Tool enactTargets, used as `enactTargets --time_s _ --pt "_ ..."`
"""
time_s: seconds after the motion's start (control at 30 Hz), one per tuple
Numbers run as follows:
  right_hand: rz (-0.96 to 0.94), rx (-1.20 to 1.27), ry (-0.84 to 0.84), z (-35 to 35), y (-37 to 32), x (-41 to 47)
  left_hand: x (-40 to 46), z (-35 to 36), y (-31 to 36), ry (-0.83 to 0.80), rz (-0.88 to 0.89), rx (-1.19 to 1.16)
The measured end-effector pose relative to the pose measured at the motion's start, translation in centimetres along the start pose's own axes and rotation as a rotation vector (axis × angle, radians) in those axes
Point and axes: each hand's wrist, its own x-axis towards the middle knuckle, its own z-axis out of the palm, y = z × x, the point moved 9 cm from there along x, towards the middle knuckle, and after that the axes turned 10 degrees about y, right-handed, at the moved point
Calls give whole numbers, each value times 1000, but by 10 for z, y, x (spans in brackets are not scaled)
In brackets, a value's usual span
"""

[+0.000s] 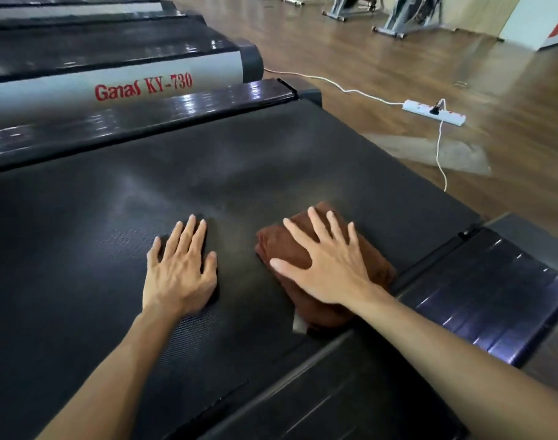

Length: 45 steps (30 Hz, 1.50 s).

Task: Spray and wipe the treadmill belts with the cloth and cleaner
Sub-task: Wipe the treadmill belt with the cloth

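Both hands flat on the treadmill belt (144, 185), fingers straight and spread. Left hand (180, 268) pressed bare on the belt, holding nothing. Right hand (326, 265) pressed palm-down on the folded brown cloth (379, 268), nothing gripped or pinched. Cloth near the belt's right edge, just beside the dark side rail (493, 293). No cleaner bottle in view. Wiping judged in progress; dull hazy patches on the belt beyond the cloth suggest untreated or drying areas.

Beyond the belt's far end: white power strip (423, 112) on the wooden floor (366, 58), white cable (441, 154) trailing back toward the belt. Left of the belt, a neighbouring treadmill (112, 87) marked "Ganas KY-730".

Risks: belt slipping under body weight carried on flat palms; cloth sliding off the right edge under an unsecured press; spray or drips reaching the strip; cable snagging a foot.
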Motion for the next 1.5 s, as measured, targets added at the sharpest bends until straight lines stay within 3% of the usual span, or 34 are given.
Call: enactTargets --time_s 0.13,0.27,0.33,0.47,0.53,0.67,0.73,0.8,0.87,0.93,1.0,1.1,1.13,1.2,1.27,1.33,1.4,1.5 --pt "272 -18 15 3 19 57 0 -1 -1 6 -11 -3" --pt "-94 16 15 5 -58 13 1 -1 -1 8 -1 0" --pt "-144 -6 24 -2 -43 -31 0 -2 -1 12 4 -14" --pt "256 -33 36 -9 55 25 0 0 -3 10 -27 -9" --pt "353 -43 -7 -2 51 62 0 1 -4 13 -52 -10" --pt "-69 -19 19 7 -49 24 -1 -2 -5 26 -73 -23" --pt "-170 -10 22 1 -45 -27 -1 -2 -6 22 -71 -11" --pt "-18 -57 52 -8 9 -24 -1 -1 -7 20 -70 -5" --pt "264 -78 38 -12 67 17 0 0 -5 15 -71 -2" --pt "392 -65 -2 -7 74 60 0 -1 -5 21 -83 -4" --pt "253 -63 14 0 30 75 2 -1 -5 27 -75 -8" --pt "-86 -9 11 3 -29 16 1 -1 -5 30 -68 -7" --pt "-120 -9 22 0 -24 -7 1 -1 -7 30 -71 -10" --pt "-10 -51 46 -7 17 -13 0 -1 -7 36 -77 -13" --pt "231 -63 29 -10 64 21 1 -2 -6 36 -76 -10" --pt "360 -49 -1 -5 69 61 1 -2 -6 36 -80 1" --pt "240 -54 -1 2 28 76 2 -2 -5 37 -72 0" --pt "-96 -18 6 4 -29 21 1 -3 -5 43 -64 1"
